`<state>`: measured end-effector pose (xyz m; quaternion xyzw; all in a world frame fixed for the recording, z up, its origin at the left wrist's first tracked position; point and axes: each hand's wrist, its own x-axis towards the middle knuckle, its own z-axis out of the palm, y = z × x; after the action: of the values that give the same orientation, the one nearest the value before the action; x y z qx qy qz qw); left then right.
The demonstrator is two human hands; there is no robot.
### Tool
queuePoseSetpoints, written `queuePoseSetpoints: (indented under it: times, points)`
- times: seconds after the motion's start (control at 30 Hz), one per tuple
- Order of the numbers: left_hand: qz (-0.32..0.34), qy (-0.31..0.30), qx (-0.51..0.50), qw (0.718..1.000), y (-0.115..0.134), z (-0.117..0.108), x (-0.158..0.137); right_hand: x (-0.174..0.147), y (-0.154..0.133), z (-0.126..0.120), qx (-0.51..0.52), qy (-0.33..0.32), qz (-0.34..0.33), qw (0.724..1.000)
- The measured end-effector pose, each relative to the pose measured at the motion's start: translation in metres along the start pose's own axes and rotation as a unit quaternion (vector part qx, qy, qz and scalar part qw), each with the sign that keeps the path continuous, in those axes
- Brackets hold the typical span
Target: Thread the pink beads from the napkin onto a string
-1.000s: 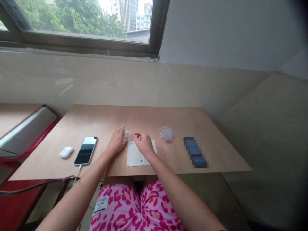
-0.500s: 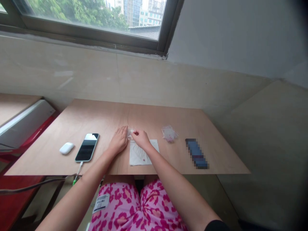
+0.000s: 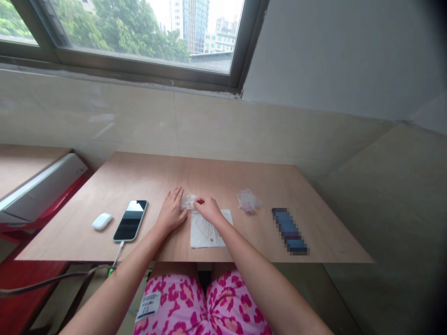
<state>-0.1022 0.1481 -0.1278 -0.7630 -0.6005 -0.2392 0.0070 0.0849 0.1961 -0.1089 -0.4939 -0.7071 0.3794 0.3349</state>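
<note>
My left hand (image 3: pixel 171 210) lies palm down on the table with its fingers stretched out and slightly spread. Its fingertips and thumb rest at the left edge of a small clear plastic bag (image 3: pixel 188 202). At the bag's right end, my right hand (image 3: pixel 208 208) is closed in a pinch. A thin upright line shows by those fingertips; what they hold is too small to make out. Below the bag, partly under my right wrist, lies a white paper napkin (image 3: pixel 200 235) with a tiny reddish piece (image 3: pixel 211 239) on it.
Right of my hands sits a pile of small clear bags (image 3: pixel 248 201) with pinkish contents. Farther right lies a pixelated dark phone-like object (image 3: pixel 289 231). On the left are a phone (image 3: pixel 131 221) with a white cable and a white earbud case (image 3: pixel 102 221). The wooden table (image 3: pixel 209 174) meets the wall.
My left hand has shifted a little left relative to the bag and its fingers have spread, so more of the bag shows. My right hand stays pinched. The camera view has tilted slightly upward.
</note>
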Motion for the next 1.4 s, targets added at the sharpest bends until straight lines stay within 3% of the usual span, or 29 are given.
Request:
queuePoseSetpoints:
  times: [0.13, 0.27, 0.4, 0.53, 0.63, 0.77, 0.83, 0.9, 1.0, 1.13, 1.3, 1.4]
  points:
    - [0.006, -0.060, 0.013, 0.998, 0.000, -0.002, -0.009, -0.003, -0.004, -0.013, -0.028, 0.014, -0.002, 1.000]
    - [-0.001, -0.079, 0.029, 0.996, -0.006, 0.007, -0.010, -0.009, 0.006, -0.071, -0.160, 0.036, 0.020, 0.986]
    - [-0.002, -0.019, -0.002, 1.000, -0.009, 0.012, -0.007, -0.020, 0.029, -0.146, -0.228, 0.095, 0.071, 0.966]
    - [-0.005, 0.067, -0.053, 0.996, 0.006, 0.001, -0.006, -0.032, 0.046, -0.179, -0.342, 0.058, 0.096, 0.933]
    - [-0.024, 0.107, -0.086, 0.990, 0.036, -0.019, -0.012, -0.034, 0.049, -0.181, -0.349, 0.031, 0.090, 0.932]
    - [-0.038, 0.105, -0.154, 0.982, 0.083, -0.055, -0.027, -0.032, 0.041, -0.186, -0.312, 0.059, 0.096, 0.943]
    - [-0.054, 0.061, -0.215, 0.973, 0.104, -0.071, -0.034, -0.036, 0.031, -0.187, -0.211, 0.061, 0.081, 0.972]
    - [-0.092, 0.012, -0.274, 0.957, 0.121, -0.081, -0.039, -0.046, 0.018, -0.185, -0.031, 0.018, 0.062, 0.997]
    - [-0.153, -0.038, -0.378, 0.912, 0.140, -0.086, -0.042, -0.072, -0.005, -0.174, 0.194, -0.093, 0.055, 0.975]
    - [-0.223, -0.106, -0.506, 0.826, 0.155, -0.088, -0.042, -0.108, -0.030, -0.159, 0.268, -0.170, 0.065, 0.946]
    - [-0.245, -0.143, -0.556, 0.781, 0.162, -0.097, -0.056, -0.136, -0.036, -0.144, 0.278, -0.174, 0.084, 0.941]
    - [-0.283, -0.165, -0.597, 0.732, 0.164, -0.100, -0.070, -0.146, -0.030, -0.131, 0.265, -0.135, 0.087, 0.951]
